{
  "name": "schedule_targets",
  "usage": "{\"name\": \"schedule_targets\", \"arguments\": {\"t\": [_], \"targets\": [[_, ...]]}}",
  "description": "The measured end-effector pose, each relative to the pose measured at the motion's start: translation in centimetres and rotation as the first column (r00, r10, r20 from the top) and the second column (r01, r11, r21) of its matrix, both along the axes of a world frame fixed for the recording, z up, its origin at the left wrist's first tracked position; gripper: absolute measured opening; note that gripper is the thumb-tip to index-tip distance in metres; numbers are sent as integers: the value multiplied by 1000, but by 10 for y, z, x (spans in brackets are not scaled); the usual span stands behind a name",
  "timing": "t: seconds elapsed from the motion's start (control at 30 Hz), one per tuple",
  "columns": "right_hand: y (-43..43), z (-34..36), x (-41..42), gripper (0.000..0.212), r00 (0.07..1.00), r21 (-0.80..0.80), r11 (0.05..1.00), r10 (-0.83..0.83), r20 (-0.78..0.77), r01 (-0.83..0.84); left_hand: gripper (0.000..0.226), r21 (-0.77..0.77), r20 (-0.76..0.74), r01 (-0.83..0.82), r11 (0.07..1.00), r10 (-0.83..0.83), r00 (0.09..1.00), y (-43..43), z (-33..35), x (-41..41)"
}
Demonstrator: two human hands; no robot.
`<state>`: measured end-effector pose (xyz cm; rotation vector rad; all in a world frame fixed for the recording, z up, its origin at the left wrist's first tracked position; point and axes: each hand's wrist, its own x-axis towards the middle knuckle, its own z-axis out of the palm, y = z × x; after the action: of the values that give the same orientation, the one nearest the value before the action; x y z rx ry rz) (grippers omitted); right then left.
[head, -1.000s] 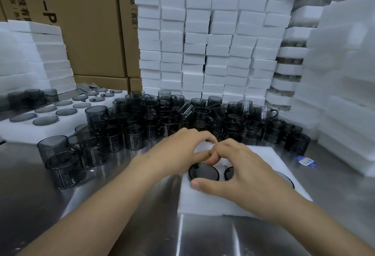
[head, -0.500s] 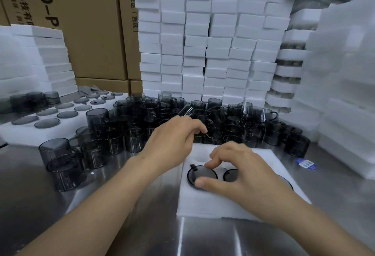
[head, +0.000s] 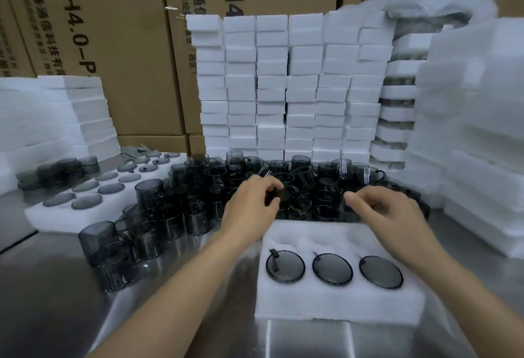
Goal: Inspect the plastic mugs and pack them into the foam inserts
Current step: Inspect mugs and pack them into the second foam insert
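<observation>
Behind our foam insert (head: 340, 301), crowded mugs (head: 300, 176).
Our left hand (head: 249, 207) curls among them, grip we cannot tell; right hand (head: 391, 215) loose; foam stacks (head: 283, 88) beyond.

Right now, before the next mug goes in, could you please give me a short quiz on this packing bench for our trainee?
1. How many packed mugs sit in the near foam insert?
2. True or false: the left hand rests flat on that insert.
3. Where are the loose mugs? A) behind and to the left of the insert B) in front of it C) stacked on top of it
Key: 1 three; 2 false, it is over the loose mugs; 3 A.
</observation>
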<state>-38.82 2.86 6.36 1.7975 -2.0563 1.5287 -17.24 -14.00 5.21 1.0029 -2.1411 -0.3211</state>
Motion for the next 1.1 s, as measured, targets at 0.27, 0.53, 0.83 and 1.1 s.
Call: {"name": "schedule_targets", "arguments": {"t": [0.27,0.53,0.83,1.1], "targets": [[-10,-22,-23,43,996,73,994,-81,41,78,18,-93,209,-57,994,76,975,-22,22,-21],[-19,-9,-3,12,997,-43,999,-1,77,4,13,359,-665,532,767,-189,722,23,38,-37],[-45,0,20,39,958,-79,970,241,154,-231,33,432,-901,878,207,143,409,40,24,-42],[-48,-7,14,41,984,-158,974,170,57,-159,47,482,-874,857,184,170,456,41,22,-45]]}}
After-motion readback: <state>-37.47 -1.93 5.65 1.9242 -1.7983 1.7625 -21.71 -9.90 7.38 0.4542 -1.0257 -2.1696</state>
